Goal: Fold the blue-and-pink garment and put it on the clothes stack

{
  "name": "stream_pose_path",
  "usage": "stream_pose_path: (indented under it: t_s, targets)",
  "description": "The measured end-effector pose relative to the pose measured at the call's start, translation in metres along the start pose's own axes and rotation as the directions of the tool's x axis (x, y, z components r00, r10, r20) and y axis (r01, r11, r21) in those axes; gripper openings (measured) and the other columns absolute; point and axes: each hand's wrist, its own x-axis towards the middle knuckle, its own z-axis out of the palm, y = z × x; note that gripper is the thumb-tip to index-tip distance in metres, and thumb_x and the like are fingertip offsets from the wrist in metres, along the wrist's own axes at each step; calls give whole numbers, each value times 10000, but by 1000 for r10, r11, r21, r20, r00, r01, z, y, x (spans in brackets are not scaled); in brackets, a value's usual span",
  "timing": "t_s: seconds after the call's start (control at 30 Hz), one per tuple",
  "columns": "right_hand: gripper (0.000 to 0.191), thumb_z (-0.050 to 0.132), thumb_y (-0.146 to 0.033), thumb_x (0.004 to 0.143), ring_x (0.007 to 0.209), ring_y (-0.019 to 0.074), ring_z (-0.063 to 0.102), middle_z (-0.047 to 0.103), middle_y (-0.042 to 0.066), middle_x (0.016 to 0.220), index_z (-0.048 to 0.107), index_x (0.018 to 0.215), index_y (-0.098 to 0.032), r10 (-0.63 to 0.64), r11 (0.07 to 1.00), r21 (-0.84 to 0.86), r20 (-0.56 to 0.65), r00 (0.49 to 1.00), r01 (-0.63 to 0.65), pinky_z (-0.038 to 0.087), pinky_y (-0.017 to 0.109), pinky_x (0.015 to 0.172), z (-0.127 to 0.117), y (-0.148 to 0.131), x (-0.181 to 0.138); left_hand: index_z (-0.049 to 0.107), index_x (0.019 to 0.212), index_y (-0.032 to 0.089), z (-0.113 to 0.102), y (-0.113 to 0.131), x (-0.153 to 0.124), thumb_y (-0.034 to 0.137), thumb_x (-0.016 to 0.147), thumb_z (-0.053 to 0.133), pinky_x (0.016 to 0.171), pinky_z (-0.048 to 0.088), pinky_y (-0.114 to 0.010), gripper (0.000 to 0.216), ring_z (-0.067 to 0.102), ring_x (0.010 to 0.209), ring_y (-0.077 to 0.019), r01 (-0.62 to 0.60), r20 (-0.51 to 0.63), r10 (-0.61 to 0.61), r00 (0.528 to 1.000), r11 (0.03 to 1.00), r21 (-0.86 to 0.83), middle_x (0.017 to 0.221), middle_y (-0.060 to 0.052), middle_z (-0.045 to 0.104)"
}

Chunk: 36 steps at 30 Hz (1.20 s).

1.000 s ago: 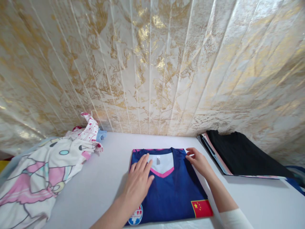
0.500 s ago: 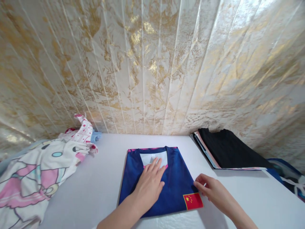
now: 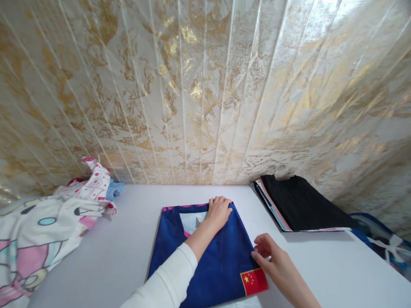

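Note:
A folded navy jersey with pink trim and a red flag patch lies on the white table in front of me. My left hand reaches across it to the far edge by the collar, fingers curled down over the cloth there. My right hand is at the jersey's right edge just above the flag patch, with its fingertips bent and closed on the edge. A white sleeve covers my left forearm.
A loose heap of white and pink cartoon-print clothes fills the table's left side. A stack of folded garments with a black one on top sits at the back right, and a blue bag beyond it. A gold-patterned wall stands behind.
My left hand slid from the jersey's middle up to its far collar edge and curled. My right hand came down from the top right corner to the right edge near the flag.

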Motion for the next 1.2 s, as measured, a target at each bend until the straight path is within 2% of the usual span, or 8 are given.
stream_pose_path:
  t_s: [0.17,0.23,0.33,0.47,0.8,1.03,1.1,1.2]
  targets:
    - [323,534,-482,748,513,125,477,468,-91,582,451,961,-253,67,970,229,81,994,-84,343,219,462,2,3,2,607,1090,157,11,0,4,315,918,592,931,450,-475,234,569,1077,-238,12,-34,-12,999,1000,-17,1163,-71,597]
    - [357,516,-529,750,465,115,418,402,-104,548,453,964,-251,106,958,250,146,983,-141,284,209,411,1,6,3,616,1054,154,13,-1,4,310,915,595,930,444,-469,210,568,1068,-234,13,-43,-14,999,1000,-28,1134,-64,605]
    - [321,502,-526,752,461,122,428,423,-95,512,470,913,-250,136,980,117,188,973,-159,279,216,426,-2,10,2,622,1014,152,13,-2,2,294,913,598,929,439,-461,177,567,1058,-229,19,-55,-21,998,999,-35,1102,-56,612]
    - [272,467,-485,779,528,157,515,527,-66,532,487,926,-257,107,991,-93,131,986,-95,352,245,517,-6,6,-3,623,1018,155,10,0,2,288,918,589,925,443,-457,170,574,1044,-223,18,-60,-20,998,1000,-24,1102,-56,614]
    - [301,440,-389,780,576,180,557,534,-73,574,448,1051,-257,63,981,-194,161,985,-31,357,260,567,3,8,-4,620,1037,155,11,5,12,334,917,590,922,447,-464,218,575,1049,-229,50,-29,-49,998,999,15,1120,-64,611]
    - [277,500,-285,775,633,199,615,634,-36,653,474,1051,-266,141,899,-433,152,978,-62,353,273,573,-6,2,-10,624,988,161,16,1,12,320,911,593,921,424,-452,179,553,1049,-229,46,-34,-46,998,999,3,1082,-51,605]
    - [293,505,-274,782,679,197,636,658,-23,726,478,1074,-277,96,906,-422,128,987,-34,400,278,600,-11,-1,-12,621,984,163,17,2,12,318,910,593,923,410,-450,173,543,1047,-230,50,-40,-50,998,999,4,1068,-47,600]
    - [278,444,-295,854,857,199,645,665,30,943,486,1128,-275,-135,921,-364,36,990,139,483,306,736,-11,-2,-12,620,965,164,17,5,12,308,909,591,920,389,-443,157,529,1036,-233,65,-52,-64,997,998,13,1038,-41,591]
